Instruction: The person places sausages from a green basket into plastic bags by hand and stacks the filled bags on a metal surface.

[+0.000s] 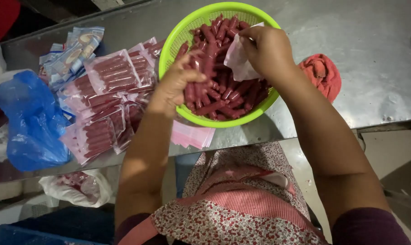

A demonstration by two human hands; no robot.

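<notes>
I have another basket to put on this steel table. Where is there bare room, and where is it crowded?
The steel table is bare to the right of the green basket, above and beyond the red cloth. Left of the basket it is crowded: filled sausage packs, empty pouches and a blue bag. Flat pink pouches fill the near edge.
</notes>
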